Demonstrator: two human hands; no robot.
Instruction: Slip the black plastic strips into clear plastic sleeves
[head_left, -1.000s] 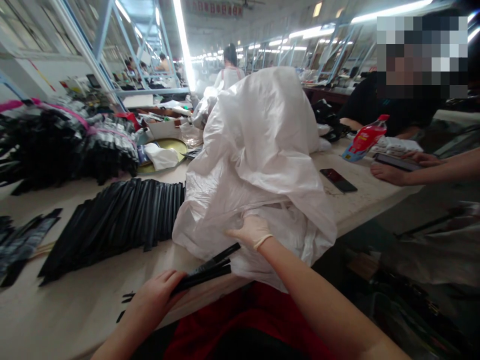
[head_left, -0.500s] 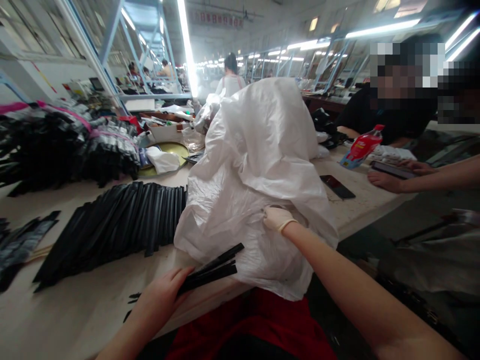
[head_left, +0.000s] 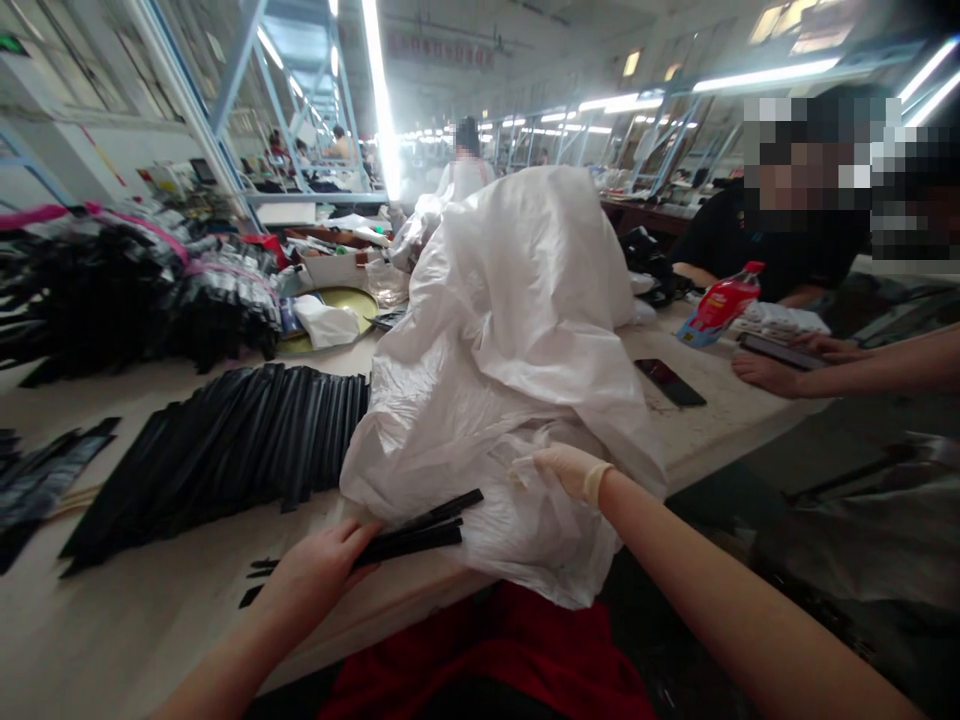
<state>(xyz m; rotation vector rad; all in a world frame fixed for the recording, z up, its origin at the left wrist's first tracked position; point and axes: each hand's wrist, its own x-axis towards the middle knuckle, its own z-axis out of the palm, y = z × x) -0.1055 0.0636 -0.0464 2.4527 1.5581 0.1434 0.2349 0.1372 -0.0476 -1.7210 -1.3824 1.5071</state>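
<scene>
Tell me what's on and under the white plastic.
The gloved right hand grasps the white plastic; tips of black strips in the left hand overlap its near edge. Whatever lies beneath its folds is covered and can't be seen.

We see plain white on the sack and solid black on the strips, loose or stacked. Our glove is cream, our garment deep red, our desk pale beige. Pink ties cross the black and grey bundles; the round tray shows olive yellow. We find red with blue on the bottle, black on the phone, and light blue on the metal frame.
</scene>
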